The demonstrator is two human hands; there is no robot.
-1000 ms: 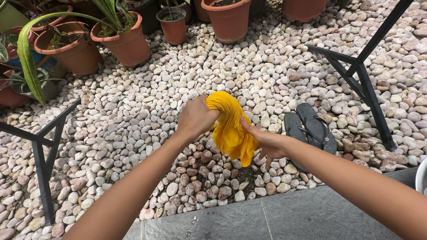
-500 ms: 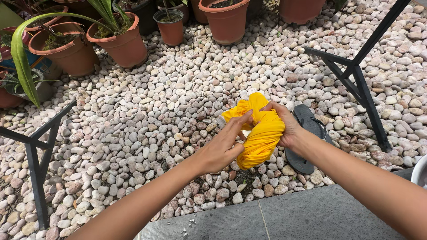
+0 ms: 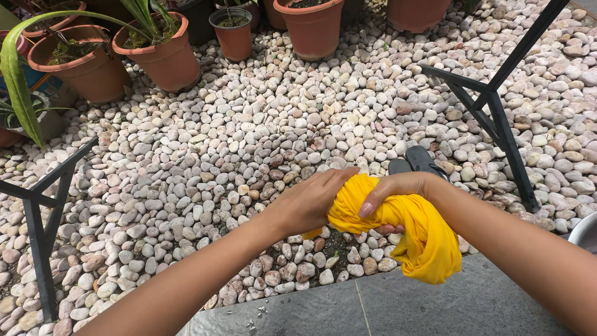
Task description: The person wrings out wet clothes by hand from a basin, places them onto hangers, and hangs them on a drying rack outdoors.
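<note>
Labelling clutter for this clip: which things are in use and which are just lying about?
In use:
yellow cloth, twisted
left hand, gripping one end
right hand, fingers wrapped over the middle

Lying about:
dark sandals
clay pots
black metal frame
pebbles
stone slab

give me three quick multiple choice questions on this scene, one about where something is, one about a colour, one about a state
1. Where are the dark sandals?
A. on the pebbles beyond the hands
B. on the stone slab
C. in a pot

2. What colour is the cloth?
A. blue
B. yellow
C. white

3. How is the cloth held?
A. spread flat on the ground
B. hanging from the black frame
C. twisted between both hands

Answers:
1 A, they lie on the pebbles just past the right hand.
2 B, it is bright yellow all over.
3 C, the left hand and right hand both grip the bunched, twisted cloth.
</note>
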